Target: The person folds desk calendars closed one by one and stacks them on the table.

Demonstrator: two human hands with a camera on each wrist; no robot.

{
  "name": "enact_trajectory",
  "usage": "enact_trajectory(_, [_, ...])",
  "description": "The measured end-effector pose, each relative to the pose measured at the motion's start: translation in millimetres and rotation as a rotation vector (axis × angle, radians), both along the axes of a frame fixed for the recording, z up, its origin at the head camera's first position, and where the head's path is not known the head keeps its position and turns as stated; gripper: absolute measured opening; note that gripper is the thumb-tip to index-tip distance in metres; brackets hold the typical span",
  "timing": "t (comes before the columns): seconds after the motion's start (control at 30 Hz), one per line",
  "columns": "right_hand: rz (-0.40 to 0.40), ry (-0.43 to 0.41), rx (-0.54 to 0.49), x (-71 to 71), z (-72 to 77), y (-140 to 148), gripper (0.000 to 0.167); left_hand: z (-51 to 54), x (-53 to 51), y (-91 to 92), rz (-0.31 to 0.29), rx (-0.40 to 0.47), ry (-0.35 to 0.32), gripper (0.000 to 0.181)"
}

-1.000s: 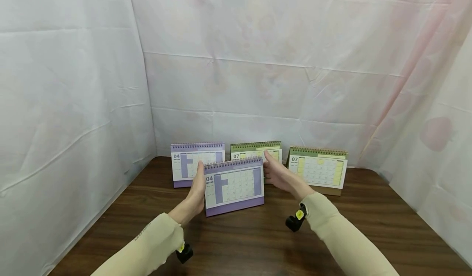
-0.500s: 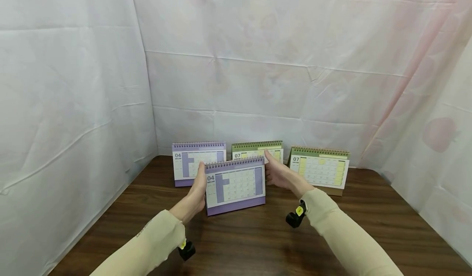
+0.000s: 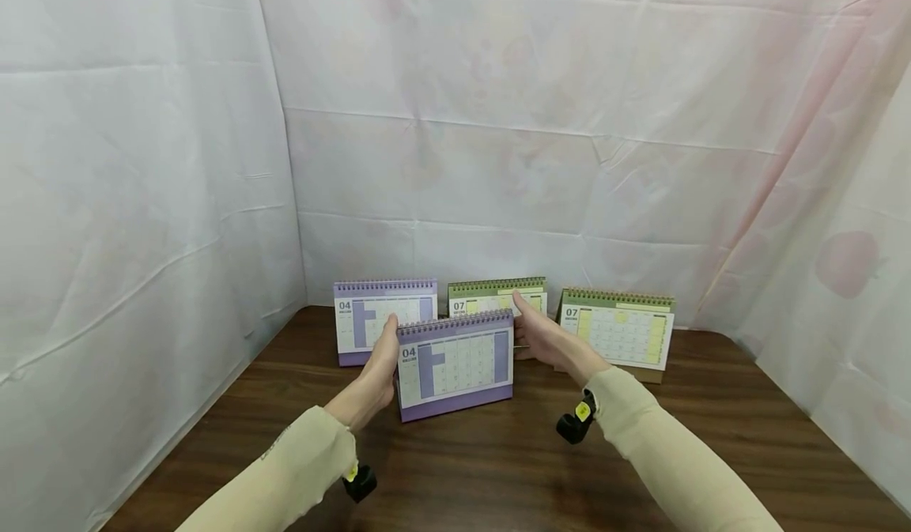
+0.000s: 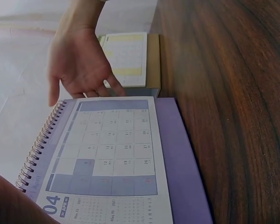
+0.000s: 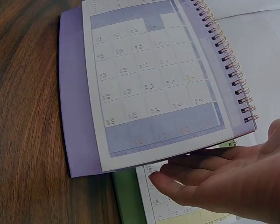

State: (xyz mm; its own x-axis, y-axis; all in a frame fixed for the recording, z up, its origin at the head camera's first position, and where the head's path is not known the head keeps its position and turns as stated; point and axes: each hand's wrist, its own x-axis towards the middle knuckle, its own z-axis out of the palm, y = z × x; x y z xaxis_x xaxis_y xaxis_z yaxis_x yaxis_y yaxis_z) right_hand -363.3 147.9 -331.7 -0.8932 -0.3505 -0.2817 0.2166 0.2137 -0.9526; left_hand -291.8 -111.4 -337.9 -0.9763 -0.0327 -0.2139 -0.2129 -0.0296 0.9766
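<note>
- While the hands flanked it, the front purple calendar was upright over the middle of the worktop, its "04" page facing the person and its left end slightly nearer.
- The left hand lay flat along the calendar's left edge, its thumb pointing up, without curling around it.
- The right hand was at the opposite edge, fingers extended and ungripped; whether they pressed on the card or merely sat against it could not be told.
- Behind and to the left stood another purple calendar, also showing "04".
- A green calendar marked "07" stood directly behind the front one, partly hidden by it.
- A second green calendar, likewise marked "07", stood beyond the right hand, turned a little.
- Pale sleeves covered the forearms, and a black device was strapped at each wrist.
- Whitish cloth hung behind the worktop.
</note>
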Motion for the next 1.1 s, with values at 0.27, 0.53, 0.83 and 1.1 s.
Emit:
enact_trajectory(0.27, [0.0, 0.045, -0.035, 2.4, 8.0, 2.5, 0.087, 8.0, -0.9, 3.1, 0.016, -0.036, 0.047, 0.073])
enact_trajectory(0.53, [-0.009, 0.135, -0.056, 7.0, 21.1, 1.6, 0.079, 21.4, 1.6, 7.6, 0.026, -0.085, 0.162, 0.067])
enact_trajectory(0.83, [0.028, 0.226, -0.261, 13.1, 42.1, -4.5, 0.069, 33.9, 0.7, 5.8, 0.026, -0.075, 0.29, 0.072])
enact_trajectory(1.1, [0.0, 0.215, -0.55, 16.6, 43.1, -5.1, 0.066, 32.0, -0.7, 4.1, -0.045, 0.051, 0.494, 0.052])
